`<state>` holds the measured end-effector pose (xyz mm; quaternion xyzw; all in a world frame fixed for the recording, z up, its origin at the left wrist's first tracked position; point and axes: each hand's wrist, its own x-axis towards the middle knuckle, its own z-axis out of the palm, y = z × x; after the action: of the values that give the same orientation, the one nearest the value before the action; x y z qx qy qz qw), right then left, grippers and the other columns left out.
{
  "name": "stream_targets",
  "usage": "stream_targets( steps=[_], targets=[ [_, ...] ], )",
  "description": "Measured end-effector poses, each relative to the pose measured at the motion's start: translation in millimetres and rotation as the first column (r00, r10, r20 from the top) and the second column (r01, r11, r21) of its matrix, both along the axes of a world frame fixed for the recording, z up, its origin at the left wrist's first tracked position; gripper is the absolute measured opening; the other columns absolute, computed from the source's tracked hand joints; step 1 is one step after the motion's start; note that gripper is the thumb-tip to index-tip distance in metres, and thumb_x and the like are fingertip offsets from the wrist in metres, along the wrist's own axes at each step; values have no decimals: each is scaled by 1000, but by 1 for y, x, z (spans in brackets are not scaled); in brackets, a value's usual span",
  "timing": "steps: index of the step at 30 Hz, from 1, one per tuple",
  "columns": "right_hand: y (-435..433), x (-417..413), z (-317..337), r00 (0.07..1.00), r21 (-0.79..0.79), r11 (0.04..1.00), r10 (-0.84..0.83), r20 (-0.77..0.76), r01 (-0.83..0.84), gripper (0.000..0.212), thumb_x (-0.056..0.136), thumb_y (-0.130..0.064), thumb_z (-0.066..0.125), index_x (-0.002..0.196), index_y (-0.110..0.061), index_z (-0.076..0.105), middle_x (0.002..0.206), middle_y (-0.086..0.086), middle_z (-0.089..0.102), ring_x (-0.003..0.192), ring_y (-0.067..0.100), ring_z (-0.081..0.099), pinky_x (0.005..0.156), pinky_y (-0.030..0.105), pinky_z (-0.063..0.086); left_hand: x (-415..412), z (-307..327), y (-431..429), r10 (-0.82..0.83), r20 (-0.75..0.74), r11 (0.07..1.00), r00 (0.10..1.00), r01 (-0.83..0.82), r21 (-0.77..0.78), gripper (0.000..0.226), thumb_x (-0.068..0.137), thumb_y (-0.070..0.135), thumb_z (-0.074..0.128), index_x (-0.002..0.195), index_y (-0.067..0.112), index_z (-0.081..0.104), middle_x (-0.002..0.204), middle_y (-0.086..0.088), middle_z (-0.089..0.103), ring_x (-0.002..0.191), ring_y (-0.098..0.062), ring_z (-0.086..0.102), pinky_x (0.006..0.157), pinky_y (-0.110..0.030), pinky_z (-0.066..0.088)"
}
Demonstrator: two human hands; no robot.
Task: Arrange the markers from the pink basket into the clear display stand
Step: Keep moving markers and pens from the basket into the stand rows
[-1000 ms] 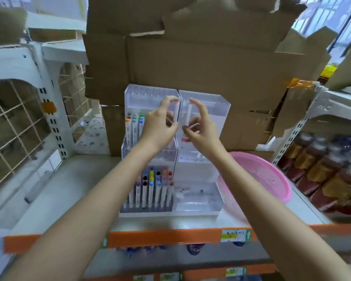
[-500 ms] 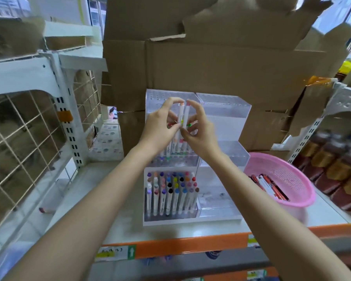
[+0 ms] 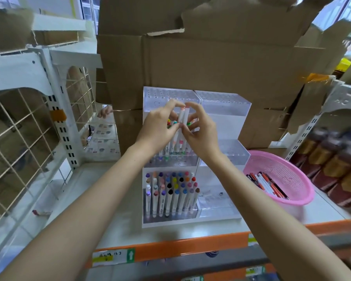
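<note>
To the left of the clear display stand [image 3: 227, 114], a white wire-grid panel [image 3: 24, 142] and a slotted white upright [image 3: 59, 122] close off the side of the shelf [image 3: 190, 234] on which the stand is seated. Brown cardboard sheets [image 3: 211, 63] stand directly behind the stand. The stand has three stepped tiers, each divided into a left and a right compartment. Its lower left compartment is packed with stored markers [image 3: 170, 195], all upright with coloured caps uppermost. The left hand [image 3: 158, 132] is positioned in front of the stand's middle left compartment, with thumb and forefinger curled and pinching the two white markers [image 3: 182, 122] from the left side. These two white markers are held upright and pressed together side by side. Their lower ends reach down among other markers standing in the stand's middle left compartment; whether they are seated there cannot be determined. The right hand [image 3: 201, 136] meets the same two white markers from the right side, with the forefinger arched over their top ends and the thumb clamped against the barrels. Just beside the stand's lower right corner sits the pink basket [image 3: 292, 199], containing loose markers [image 3: 267, 185] that lie flat in a heap of white, red and black barrels. Well to the right of the stand, rows of brown bottles [image 3: 332, 169] occupy the neighbouring shelf section, blurred in this view.
</note>
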<state>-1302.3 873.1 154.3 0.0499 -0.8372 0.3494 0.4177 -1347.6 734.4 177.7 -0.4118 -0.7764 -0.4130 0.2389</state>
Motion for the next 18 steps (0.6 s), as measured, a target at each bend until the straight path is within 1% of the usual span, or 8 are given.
stream_targets(
  steps=[2, 3, 6, 8, 10, 13, 16, 18],
  targets=[
    [0, 0, -1, 1000, 4, 1000, 6, -4, -6, 48, 84, -3, 68, 126, -16, 51, 82, 0, 58, 63, 16, 61, 56, 18, 49, -1, -1, 0, 8, 12, 1000, 1000, -8, 11, 42, 83, 12, 72, 120, 18, 55, 87, 2, 68, 82, -11, 64, 73, -17, 46],
    [1, -1, -1, 1000, 9, 1000, 5, -1, -5, 49, 83, -2, 68, 127, -17, 51, 83, 0, 57, 63, 16, 61, 55, 17, 49, -1, -2, 0, 8, 16, 1000, 1000, -9, 6, 40, 83, 13, 72, 119, 17, 55, 87, 3, 68, 82, -11, 64, 73, -18, 47],
    [2, -2, -2, 1000, 14, 1000, -1, 13, 1, 50, 83, -1, 67, 127, -18, 50, 83, -2, 56, 63, 16, 61, 55, 14, 46, -3, -6, 0, 23, 8, 999, 1000, -23, -29, 37, 83, 15, 71, 116, 18, 54, 86, 4, 68, 83, -13, 65, 75, -31, 55],
    [3, -2, -2, 1000, 14, 1000, 3, 14, -3, 50, 83, -1, 67, 127, -18, 50, 83, -4, 55, 63, 16, 61, 55, 13, 45, -4, -8, 0, 53, -15, 997, 998, -54, -54, 36, 84, 16, 70, 115, 20, 52, 86, 4, 66, 85, -15, 63, 77, -38, 54],
    [2, -2, -2, 1000, 18, 1000, 10, 17, -11, 50, 82, -1, 67, 126, -18, 50, 81, -6, 54, 62, 16, 61, 54, 14, 45, -5, -11, 1, 83, -42, 993, 996, -86, -75, 34, 84, 17, 68, 113, 19, 50, 89, 3, 64, 89, -18, 60, 80, -42, 52],
    [3, -2, -1, 1000, 20, 1000, 10, 29, -11, 49, 82, -2, 67, 124, -18, 49, 78, -11, 51, 60, 16, 59, 53, 18, 46, -7, -13, 0, 143, -55, 985, 988, -147, -92, 32, 84, 20, 68, 109, 16, 48, 95, -3, 60, 90, -21, 56, 79, -35, 47],
    [3, -1, -1, 999, 16, 1000, 13, 38, -13, 49, 82, -1, 66, 124, -19, 49, 78, -11, 50, 61, 17, 59, 54, 20, 47, -8, -14, -3, 164, -47, 981, 985, -168, -101, 29, 84, 21, 67, 102, 16, 45, 91, 1, 56, 85, -18, 53, 81, -34, 40],
    [2, 0, -1, 999, 16, 1000, 13, 30, -13, 49, 82, -1, 66, 124, -18, 49, 78, -11, 49, 61, 18, 59, 53, 21, 47, -8, -14, -4, 165, -79, 979, 983, -173, -109, 25, 83, 22, 66, 96, 17, 46, 87, 3, 55, 83, -17, 51, 82, -35, 39]
  ],
)
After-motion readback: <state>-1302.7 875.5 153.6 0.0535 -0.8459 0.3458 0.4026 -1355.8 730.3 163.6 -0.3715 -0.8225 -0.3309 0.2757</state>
